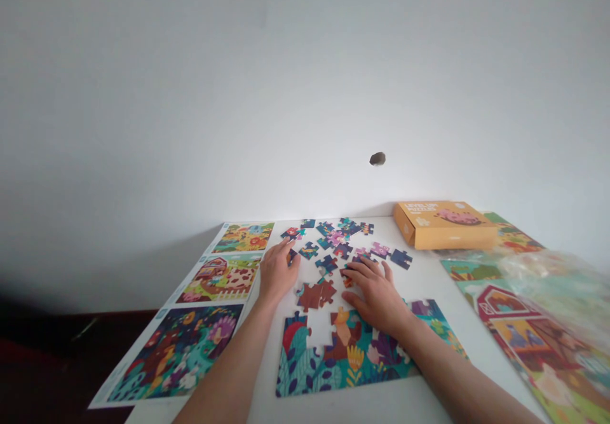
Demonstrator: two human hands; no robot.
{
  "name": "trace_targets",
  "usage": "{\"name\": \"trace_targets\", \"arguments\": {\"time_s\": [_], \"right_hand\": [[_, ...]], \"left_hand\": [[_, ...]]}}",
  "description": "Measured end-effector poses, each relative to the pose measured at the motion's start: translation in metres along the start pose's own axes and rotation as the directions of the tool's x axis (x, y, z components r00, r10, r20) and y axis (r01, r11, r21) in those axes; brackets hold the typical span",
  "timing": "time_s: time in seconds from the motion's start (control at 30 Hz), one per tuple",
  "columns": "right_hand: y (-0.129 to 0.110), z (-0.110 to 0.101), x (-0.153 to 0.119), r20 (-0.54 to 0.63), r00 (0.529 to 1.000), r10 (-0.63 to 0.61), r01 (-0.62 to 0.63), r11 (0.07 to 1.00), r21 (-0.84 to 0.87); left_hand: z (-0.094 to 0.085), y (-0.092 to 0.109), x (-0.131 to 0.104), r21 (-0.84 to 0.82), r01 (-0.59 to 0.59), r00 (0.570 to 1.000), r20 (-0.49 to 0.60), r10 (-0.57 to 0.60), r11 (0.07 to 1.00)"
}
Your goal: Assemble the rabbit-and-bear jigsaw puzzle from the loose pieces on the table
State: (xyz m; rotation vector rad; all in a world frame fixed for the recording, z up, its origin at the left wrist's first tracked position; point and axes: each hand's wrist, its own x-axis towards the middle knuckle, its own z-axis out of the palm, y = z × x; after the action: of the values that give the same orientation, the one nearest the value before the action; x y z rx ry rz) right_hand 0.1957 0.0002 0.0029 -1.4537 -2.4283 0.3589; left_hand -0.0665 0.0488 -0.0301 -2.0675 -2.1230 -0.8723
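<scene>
At the table [257, 373] pushed up against a pale wall [295, 93], both forearms reach forward from the near edge, angled inward, the wrists fairly straight. The left hand [276, 274] lies low over the white surface, its back turned up and outward, fingers stretched ahead together and the thumb a little off to the right. A dark blue puzzle piece [291, 257] shows between thumb and forefinger; from here I cannot tell whether it is pinched or merely touched.

The right hand [379, 294] is palm down and loosely spread, its fingers bent over the near side of the loose pieces [333, 239], the thumb set well apart and pointing left. A small orange-brown piece [346, 278] sits by its fingertips, partly covered. The heel of this hand hangs over the upper edge of the assembled puzzle section [355, 376], which lies flat nearest the person, a notch open along its top left. Just above that notch, between the hands, rest some joined brown pieces [316, 295].

Left of the left arm is a picture sheet [169, 309]; to the right, an orange box [452, 241] and a farm puzzle [517, 328], partly under clear plastic [557, 284].
</scene>
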Motion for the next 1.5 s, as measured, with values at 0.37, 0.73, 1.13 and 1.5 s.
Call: {"name": "trace_targets", "arguments": {"time_s": [0.37, 0.73, 1.13, 1.5], "right_hand": [[0.001, 0.002, 0.000, -0.025, 1.000, -0.010, 0.010, 1.000, 0.014], [-0.001, -0.001, -0.001, -0.036, 0.999, -0.011, 0.011, 1.000, -0.007], [-0.015, -0.004, 0.064, -0.093, 0.980, 0.177, -0.182, 0.982, -0.048], [-0.014, 0.025, 0.077, -0.154, 0.988, 0.013, -0.018, 0.999, -0.031]], "left_hand": [[-0.006, 0.026, -0.008, 0.256, 0.056, 0.998, -0.015, -0.054, 0.965], [-0.004, 0.018, -0.005, 0.288, 0.069, 0.997, 0.001, -0.073, 0.955], [-0.004, 0.019, -0.004, 0.170, -0.118, 0.988, 0.121, 0.098, 0.978], [-0.001, 0.018, -0.006, 0.122, -0.174, 0.974, 0.167, 0.152, 0.977]]}}
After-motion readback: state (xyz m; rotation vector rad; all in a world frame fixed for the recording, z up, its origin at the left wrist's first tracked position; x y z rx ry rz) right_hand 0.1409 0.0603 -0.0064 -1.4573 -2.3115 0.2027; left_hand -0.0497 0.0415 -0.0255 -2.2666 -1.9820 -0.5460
